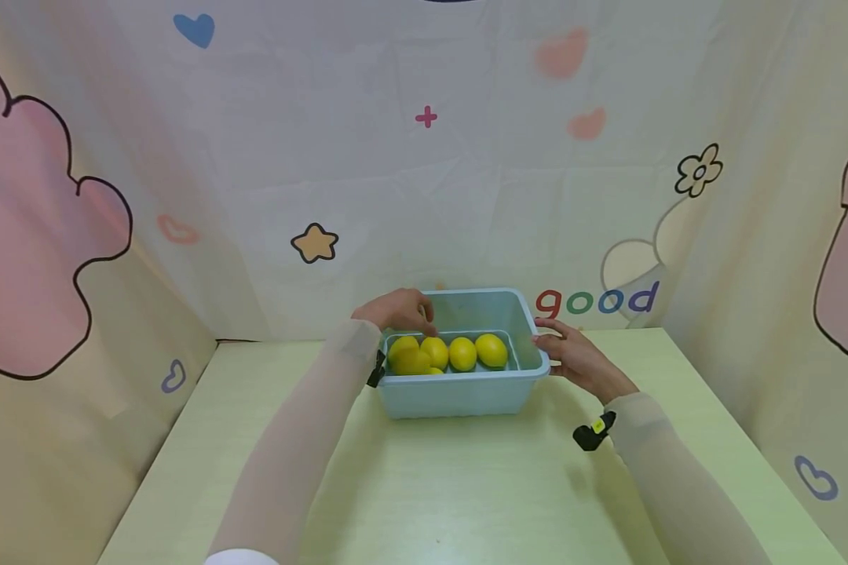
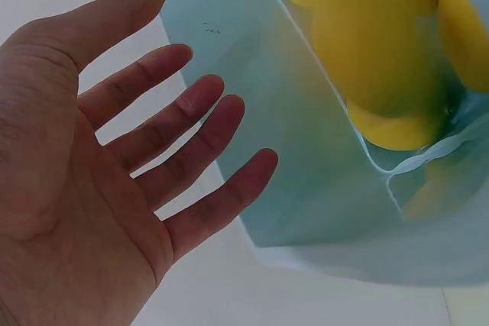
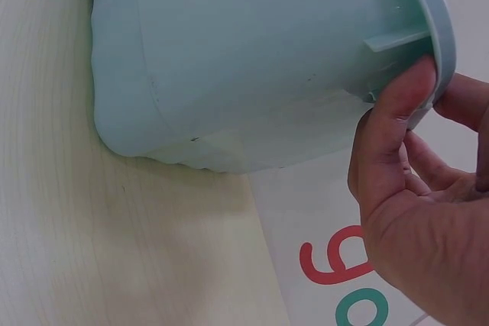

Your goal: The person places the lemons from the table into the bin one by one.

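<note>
A light blue plastic bin stands on the table with several yellow lemons inside, bunched toward its left end. My left hand is over the bin's back left part. In the left wrist view its fingers are spread and loosely bent, holding nothing, with the lemons a short way beyond the fingertips. One blurred lemon overlaps the others there. My right hand is at the bin's right end. As the right wrist view shows, its thumb and fingers pinch the rim.
The pale wooden table stretches in front of the bin. A printed curtain hangs close behind the bin, and further curtain panels flank the table on both sides.
</note>
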Action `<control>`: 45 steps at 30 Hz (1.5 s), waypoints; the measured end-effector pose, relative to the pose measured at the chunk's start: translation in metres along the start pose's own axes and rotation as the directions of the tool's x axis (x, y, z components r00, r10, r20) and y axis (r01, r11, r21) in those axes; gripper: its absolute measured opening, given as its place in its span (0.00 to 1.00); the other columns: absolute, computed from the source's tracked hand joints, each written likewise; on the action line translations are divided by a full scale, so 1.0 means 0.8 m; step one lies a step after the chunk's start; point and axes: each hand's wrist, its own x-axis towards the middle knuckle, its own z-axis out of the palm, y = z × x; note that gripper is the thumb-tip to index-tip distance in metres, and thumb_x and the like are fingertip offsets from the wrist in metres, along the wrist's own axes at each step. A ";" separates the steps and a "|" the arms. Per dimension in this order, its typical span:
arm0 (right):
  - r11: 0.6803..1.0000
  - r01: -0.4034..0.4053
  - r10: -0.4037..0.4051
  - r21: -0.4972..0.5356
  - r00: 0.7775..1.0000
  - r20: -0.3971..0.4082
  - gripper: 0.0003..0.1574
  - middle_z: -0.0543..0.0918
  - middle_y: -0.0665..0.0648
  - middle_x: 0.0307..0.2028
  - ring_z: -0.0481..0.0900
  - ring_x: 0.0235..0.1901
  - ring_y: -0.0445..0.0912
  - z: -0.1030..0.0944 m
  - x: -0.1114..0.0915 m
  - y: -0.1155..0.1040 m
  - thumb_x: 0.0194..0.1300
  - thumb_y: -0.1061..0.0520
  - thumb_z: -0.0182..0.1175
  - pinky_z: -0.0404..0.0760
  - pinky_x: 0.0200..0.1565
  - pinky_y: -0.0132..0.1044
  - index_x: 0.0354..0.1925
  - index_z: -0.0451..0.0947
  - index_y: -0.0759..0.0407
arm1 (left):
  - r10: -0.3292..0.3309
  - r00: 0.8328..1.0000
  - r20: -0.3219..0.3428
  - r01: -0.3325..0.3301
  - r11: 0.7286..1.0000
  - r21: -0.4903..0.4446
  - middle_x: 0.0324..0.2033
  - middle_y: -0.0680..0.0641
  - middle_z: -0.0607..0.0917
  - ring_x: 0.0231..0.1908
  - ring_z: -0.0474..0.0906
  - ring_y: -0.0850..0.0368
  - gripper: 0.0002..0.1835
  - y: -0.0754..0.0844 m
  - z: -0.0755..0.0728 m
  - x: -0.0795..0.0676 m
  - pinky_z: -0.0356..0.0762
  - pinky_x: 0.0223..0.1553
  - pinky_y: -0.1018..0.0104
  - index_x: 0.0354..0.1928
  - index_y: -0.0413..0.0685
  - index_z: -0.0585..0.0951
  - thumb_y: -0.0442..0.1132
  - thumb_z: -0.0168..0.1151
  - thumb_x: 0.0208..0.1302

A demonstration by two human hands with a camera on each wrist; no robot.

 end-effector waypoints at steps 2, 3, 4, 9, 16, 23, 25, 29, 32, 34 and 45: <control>1.000 -0.001 0.001 0.000 1.000 -0.004 0.39 0.66 0.65 0.68 0.75 0.56 0.55 0.000 0.000 0.000 0.74 0.49 0.53 0.84 0.52 0.41 0.76 0.50 0.49 | 0.005 1.000 -0.007 -0.005 1.000 0.005 0.54 0.49 0.80 0.50 0.75 0.51 0.20 0.000 0.000 0.000 0.78 0.57 0.54 0.50 0.54 0.81 0.55 0.65 0.61; 1.000 -0.001 0.001 0.000 1.000 -0.002 0.39 0.66 0.65 0.68 0.75 0.56 0.55 0.001 0.000 0.000 0.74 0.49 0.53 0.84 0.52 0.41 0.76 0.50 0.49 | 0.008 1.000 -0.010 -0.008 1.000 0.011 0.54 0.49 0.80 0.50 0.75 0.51 0.20 0.000 -0.001 0.000 0.78 0.57 0.54 0.50 0.54 0.81 0.55 0.65 0.61; 1.000 0.002 -0.002 -0.004 1.000 0.001 0.40 0.65 0.65 0.68 0.75 0.56 0.55 0.001 0.000 0.000 0.74 0.49 0.53 0.84 0.52 0.41 0.76 0.50 0.50 | 0.009 1.000 -0.012 -0.009 1.000 0.014 0.54 0.50 0.80 0.50 0.75 0.51 0.20 -0.001 -0.001 0.000 0.78 0.56 0.54 0.51 0.54 0.80 0.55 0.65 0.61; 1.000 0.000 0.000 0.003 1.000 0.006 0.40 0.64 0.67 0.69 0.75 0.55 0.55 0.002 0.001 -0.001 0.73 0.49 0.53 0.84 0.51 0.39 0.76 0.50 0.51 | 0.014 1.000 -0.010 -0.014 1.000 0.026 0.54 0.50 0.80 0.50 0.75 0.52 0.19 -0.002 -0.003 0.001 0.78 0.55 0.54 0.51 0.55 0.80 0.56 0.62 0.64; 1.000 0.010 -0.010 -0.005 1.000 0.011 0.40 0.66 0.68 0.67 0.75 0.56 0.57 0.001 -0.001 -0.004 0.74 0.50 0.52 0.84 0.50 0.38 0.76 0.49 0.53 | -0.017 1.000 -0.008 0.017 0.999 0.038 0.54 0.50 0.80 0.50 0.75 0.52 0.20 -0.003 -0.001 -0.003 0.78 0.57 0.53 0.53 0.57 0.79 0.58 0.58 0.65; 0.999 0.016 -0.018 -0.051 0.999 -0.028 0.38 0.71 0.67 0.58 0.74 0.56 0.58 -0.001 -0.002 -0.008 0.73 0.52 0.53 0.84 0.48 0.39 0.75 0.52 0.54 | -0.002 1.000 -0.029 0.003 0.999 0.051 0.56 0.49 0.80 0.52 0.76 0.52 0.20 -0.003 -0.003 -0.010 0.78 0.57 0.51 0.53 0.58 0.79 0.58 0.57 0.66; 0.997 0.021 -0.023 -0.071 0.999 -0.032 0.37 0.71 0.67 0.58 0.73 0.56 0.59 -0.001 -0.002 -0.009 0.73 0.53 0.53 0.84 0.48 0.39 0.75 0.53 0.55 | 0.010 0.999 -0.036 -0.008 0.998 0.055 0.56 0.49 0.80 0.52 0.76 0.52 0.19 -0.003 -0.004 -0.012 0.78 0.57 0.52 0.53 0.58 0.79 0.58 0.57 0.66; 0.994 0.023 -0.028 -0.111 0.999 -0.044 0.37 0.71 0.67 0.58 0.73 0.57 0.61 -0.001 -0.002 -0.011 0.74 0.54 0.52 0.85 0.48 0.41 0.75 0.53 0.56 | 0.037 0.997 -0.061 -0.033 0.997 0.063 0.54 0.49 0.81 0.51 0.77 0.52 0.19 -0.002 -0.003 -0.015 0.79 0.55 0.54 0.53 0.58 0.79 0.57 0.57 0.67; 0.989 0.016 -0.026 -0.145 0.997 -0.068 0.36 0.71 0.67 0.58 0.75 0.55 0.59 0.000 -0.003 -0.012 0.73 0.54 0.52 0.85 0.49 0.42 0.74 0.54 0.56 | 0.052 0.995 -0.088 -0.046 0.997 0.068 0.53 0.49 0.81 0.49 0.77 0.53 0.18 0.000 -0.001 -0.017 0.79 0.54 0.55 0.53 0.57 0.79 0.56 0.57 0.67; 0.985 0.009 -0.025 -0.174 0.996 -0.087 0.36 0.71 0.67 0.59 0.75 0.53 0.58 0.001 -0.002 -0.014 0.73 0.53 0.52 0.85 0.49 0.43 0.74 0.55 0.57 | 0.061 0.993 -0.105 -0.053 0.996 0.074 0.52 0.50 0.82 0.48 0.77 0.53 0.18 0.001 0.000 -0.018 0.80 0.53 0.56 0.53 0.56 0.79 0.55 0.57 0.67; 0.813 0.107 -0.227 -0.573 0.963 -0.143 0.38 0.69 0.71 0.64 0.72 0.61 0.65 0.015 -0.003 -0.042 0.70 0.52 0.55 0.78 0.60 0.57 0.72 0.57 0.64 | 0.076 0.977 -0.198 -0.057 0.993 0.099 0.60 0.49 0.79 0.58 0.75 0.51 0.24 -0.003 0.003 -0.026 0.75 0.62 0.52 0.61 0.53 0.77 0.54 0.57 0.68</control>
